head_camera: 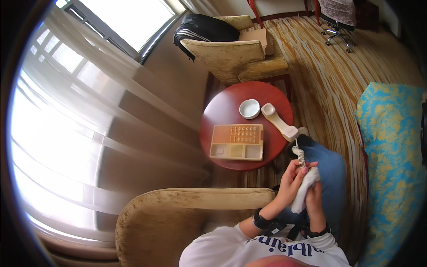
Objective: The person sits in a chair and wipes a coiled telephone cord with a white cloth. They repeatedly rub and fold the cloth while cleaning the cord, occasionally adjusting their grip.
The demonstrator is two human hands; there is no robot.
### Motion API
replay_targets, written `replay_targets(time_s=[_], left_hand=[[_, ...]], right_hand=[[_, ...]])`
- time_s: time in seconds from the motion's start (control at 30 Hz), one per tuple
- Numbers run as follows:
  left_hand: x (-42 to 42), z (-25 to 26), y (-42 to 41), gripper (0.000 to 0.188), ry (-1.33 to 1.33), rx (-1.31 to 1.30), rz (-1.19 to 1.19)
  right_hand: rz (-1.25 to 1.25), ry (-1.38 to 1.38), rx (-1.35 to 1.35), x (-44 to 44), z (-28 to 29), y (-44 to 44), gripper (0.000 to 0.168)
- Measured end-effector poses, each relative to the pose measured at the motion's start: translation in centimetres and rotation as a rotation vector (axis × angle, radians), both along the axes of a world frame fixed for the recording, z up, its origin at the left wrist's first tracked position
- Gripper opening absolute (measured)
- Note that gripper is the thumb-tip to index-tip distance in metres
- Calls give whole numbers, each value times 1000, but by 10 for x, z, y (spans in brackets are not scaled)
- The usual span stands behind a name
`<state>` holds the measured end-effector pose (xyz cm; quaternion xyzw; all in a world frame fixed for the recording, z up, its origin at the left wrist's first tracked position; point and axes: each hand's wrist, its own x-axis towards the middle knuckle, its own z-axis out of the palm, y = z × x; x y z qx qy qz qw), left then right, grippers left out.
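Observation:
My left hand (291,177) pinches the coiled telephone cord (299,154) just beyond the table's edge. A folded white cloth (304,192) is in my right hand (313,193), its upper end up against the cord by my fingers. From there the cord runs up to the cream telephone handset (279,122), which lies face up on the round red table (230,95), one end at the rim. To its left rests the telephone base (236,142), with an orange keypad panel and an empty cradle. A white ashtray (249,109) sits behind the base.
Beyond the table stands a tan armchair (220,56) with a black jacket (206,28) and a cardboard box (255,36). A chair arm (200,198) is at my left. Sheer curtains (133,133) hang along the left; a blue-and-yellow patterned cover (393,150) is at right.

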<state>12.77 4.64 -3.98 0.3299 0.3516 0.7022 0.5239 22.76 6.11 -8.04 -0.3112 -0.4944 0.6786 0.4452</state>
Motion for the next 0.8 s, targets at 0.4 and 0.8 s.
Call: replay_targets(time_s=[0.4,0.8], left_hand=[[-3,-1,0,13,-22,-4,3],[7,2,1,15,84,-43,33]], right_hand=[[-218,-235,358,1,5,12,13],[-284,-232,302,1,6,9,14]])
